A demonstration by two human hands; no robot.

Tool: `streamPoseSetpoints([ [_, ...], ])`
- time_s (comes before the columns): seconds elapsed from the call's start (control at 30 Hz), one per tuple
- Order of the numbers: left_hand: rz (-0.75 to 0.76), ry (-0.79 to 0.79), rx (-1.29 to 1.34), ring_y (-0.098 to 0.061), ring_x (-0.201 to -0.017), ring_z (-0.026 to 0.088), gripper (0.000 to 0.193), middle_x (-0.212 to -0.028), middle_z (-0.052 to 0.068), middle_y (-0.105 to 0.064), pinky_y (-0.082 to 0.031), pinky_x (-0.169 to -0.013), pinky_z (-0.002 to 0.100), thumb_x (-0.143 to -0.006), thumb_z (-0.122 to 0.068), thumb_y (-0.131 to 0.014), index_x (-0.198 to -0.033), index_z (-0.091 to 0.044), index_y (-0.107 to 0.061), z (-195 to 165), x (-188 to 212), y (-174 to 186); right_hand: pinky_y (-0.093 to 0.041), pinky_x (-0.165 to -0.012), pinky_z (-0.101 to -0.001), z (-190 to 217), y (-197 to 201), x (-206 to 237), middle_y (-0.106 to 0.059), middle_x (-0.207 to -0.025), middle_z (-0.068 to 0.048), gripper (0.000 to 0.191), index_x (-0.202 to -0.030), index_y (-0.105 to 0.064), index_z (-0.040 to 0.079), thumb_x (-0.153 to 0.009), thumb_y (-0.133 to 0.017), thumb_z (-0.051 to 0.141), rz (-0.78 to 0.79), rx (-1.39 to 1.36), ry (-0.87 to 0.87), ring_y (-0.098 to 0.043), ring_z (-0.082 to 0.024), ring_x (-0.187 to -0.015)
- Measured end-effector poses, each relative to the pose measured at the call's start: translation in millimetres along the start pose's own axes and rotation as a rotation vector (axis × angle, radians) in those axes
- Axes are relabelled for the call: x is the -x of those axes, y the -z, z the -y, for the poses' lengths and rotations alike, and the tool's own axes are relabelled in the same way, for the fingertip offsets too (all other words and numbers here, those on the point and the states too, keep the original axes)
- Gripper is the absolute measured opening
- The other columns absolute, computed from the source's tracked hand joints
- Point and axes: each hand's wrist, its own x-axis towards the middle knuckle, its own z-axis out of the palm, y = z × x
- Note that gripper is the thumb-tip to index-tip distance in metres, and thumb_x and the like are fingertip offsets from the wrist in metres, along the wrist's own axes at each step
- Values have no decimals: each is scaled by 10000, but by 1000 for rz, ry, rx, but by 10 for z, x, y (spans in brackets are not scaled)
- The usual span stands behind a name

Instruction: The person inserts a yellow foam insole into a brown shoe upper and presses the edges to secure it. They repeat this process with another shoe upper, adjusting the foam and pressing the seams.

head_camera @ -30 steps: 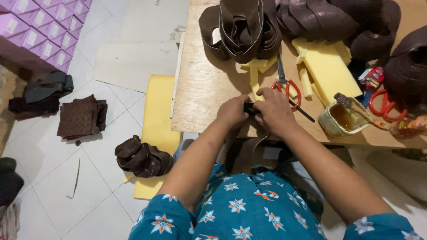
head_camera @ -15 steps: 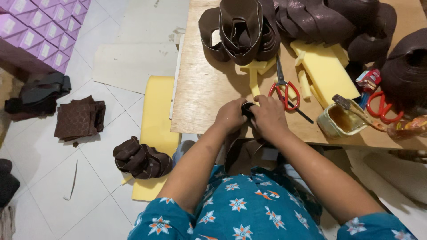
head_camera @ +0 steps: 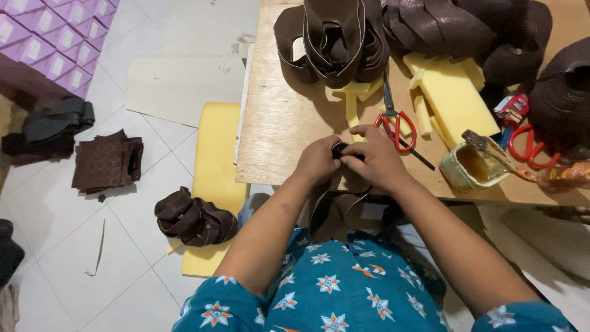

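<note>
- Head view, looking down: the left hand (head_camera: 316,161) and the right hand (head_camera: 376,161) meet at the near edge of a plywood board (head_camera: 279,123), fingertips turned toward each other.
- Both hands pinch a small dark leather strap piece (head_camera: 340,149) between them; the left hand's fingers curl round its left side, the right hand's thumb and fingers close on its right side.
- The strap piece sits right in the gap between the two hands, touching both, just above the board's near edge. Only a small dark folded bit shows; the rest is hidden by the fingers.
- Below the hands, a brown strip (head_camera: 335,212) loops down toward the person's lap, over a teal shirt with star flowers; whether it joins the pinched piece I cannot tell.
- Just beyond the right hand lie red-handled scissors (head_camera: 393,120), blades pointing away from the person.
- Farther right of the right hand stands a glue pot (head_camera: 470,167) with a brush resting in it, and a second pair of red scissors (head_camera: 527,142) beside that.
- Beyond both hands are yellow foam blocks (head_camera: 452,95) and heaps of brown leather straps (head_camera: 341,40).
- Well to the left of the left hand, on the tiled floor, lie a yellow foam mat (head_camera: 215,154), a bundle of brown straps (head_camera: 193,218) and purple boxes (head_camera: 46,46).
</note>
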Motion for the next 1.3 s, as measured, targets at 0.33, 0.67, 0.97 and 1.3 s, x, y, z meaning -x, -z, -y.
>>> streamPoseSetpoints([
  [0.33,16,-11,235,-709,-978,331,345,-1013,166,-722,-544,-885,386,-755,-42,-679,-1097,-62,-643,40,117,78,-497,-858,-547,-534,231,517,-653,-1061,-267,347,-1123,-556,-27,-837,-675,129,-50,546,-619,-620,-458,-988],
  [0.67,-56,-88,185,-670,-997,378,338,-1030,195,-693,-529,-897,416,-754,-62,-672,-1088,-40,-625,29,174,62,-536,-839,-501,-794,166,743,-709,-989,-280,487,-1104,-613,-23,-757,-780,277,299,370,-880,-690,-430,-938],
  [0.97,-160,-149,273,-686,-975,378,316,-1013,200,-699,-549,-887,409,-772,-82,-666,-1083,-29,-642,89,172,-2,-491,-550,-333,-516,439,1086,-627,-784,-66,144,-942,-676,-7,-956,-679,136,-17,-1064,-1018,-593,-191,-650],
  [1.3,-121,-148,244,-687,-965,360,353,-1010,184,-696,-548,-873,398,-739,-98,-704,-1081,-36,-645,50,187,49,-550,-770,-275,506,395,288,-735,-990,-83,196,-1117,-690,-4,-950,-738,87,-266,-598,-515,-673,-119,-860],
])
